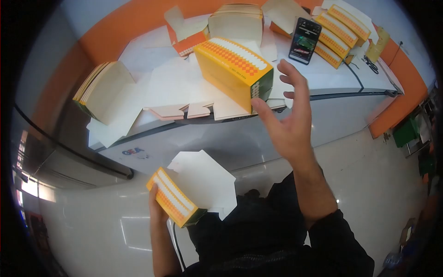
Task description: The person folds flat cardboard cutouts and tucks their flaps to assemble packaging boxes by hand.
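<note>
Low over the floor, my left hand (158, 207) grips a yellow cardboard food box (174, 196) by its side. The box has an orange and white pattern, and its white-lined lid flap stands open to the right. My right hand (293, 122) is raised at the front of the freezer-like counter, thumb and fingers spread, with nothing in it. Its thumb is by the corner of a closed-looking yellow box (235, 76) on the counter; whether they touch I cannot tell. Flat white card sheets (168, 85) lie under and beside that box.
Nested open cartons (104, 90) stand at the counter's left, with another nested stack (236, 23) at the back. An orange carton (187, 39) sits beside it. A phone (304, 40) leans near stacked yellow boxes (339, 37); scissors (370, 64) lie at the right.
</note>
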`<state>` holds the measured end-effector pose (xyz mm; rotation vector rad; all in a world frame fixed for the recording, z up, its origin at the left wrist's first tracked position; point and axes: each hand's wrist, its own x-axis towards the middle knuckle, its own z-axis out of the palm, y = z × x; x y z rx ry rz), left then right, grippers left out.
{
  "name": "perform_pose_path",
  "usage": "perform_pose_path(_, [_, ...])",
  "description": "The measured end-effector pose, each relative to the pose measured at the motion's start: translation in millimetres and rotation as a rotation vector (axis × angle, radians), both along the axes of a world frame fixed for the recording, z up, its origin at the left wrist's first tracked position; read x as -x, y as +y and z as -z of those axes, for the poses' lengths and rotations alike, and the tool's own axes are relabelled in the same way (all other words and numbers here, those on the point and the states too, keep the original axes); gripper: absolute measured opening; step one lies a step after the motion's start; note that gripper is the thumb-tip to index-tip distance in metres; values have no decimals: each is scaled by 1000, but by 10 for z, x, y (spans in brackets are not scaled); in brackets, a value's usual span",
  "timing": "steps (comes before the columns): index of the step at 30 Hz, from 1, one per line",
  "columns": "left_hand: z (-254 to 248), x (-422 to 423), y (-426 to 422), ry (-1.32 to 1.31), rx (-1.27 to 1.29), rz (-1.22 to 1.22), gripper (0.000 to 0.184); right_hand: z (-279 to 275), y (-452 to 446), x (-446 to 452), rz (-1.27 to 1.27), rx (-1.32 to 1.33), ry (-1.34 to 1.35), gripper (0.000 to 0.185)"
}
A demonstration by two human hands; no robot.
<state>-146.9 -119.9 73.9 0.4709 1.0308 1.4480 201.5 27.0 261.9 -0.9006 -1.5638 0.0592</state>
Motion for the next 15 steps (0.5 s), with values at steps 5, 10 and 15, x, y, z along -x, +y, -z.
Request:
perform_pose_path(5, [-190, -104, 75, 20, -79, -47, 65, -34, 90, -180, -251, 337, 67, 57])
perform_pose_path(10, [-339, -65, 35, 39, -80, -69, 66, -3, -89, -322, -493, 352, 283, 57])
perform_pose_path(15, [-738, -364, 10, 8, -12, -13, 65, -21, -660, -708, -353, 140, 417, 55])
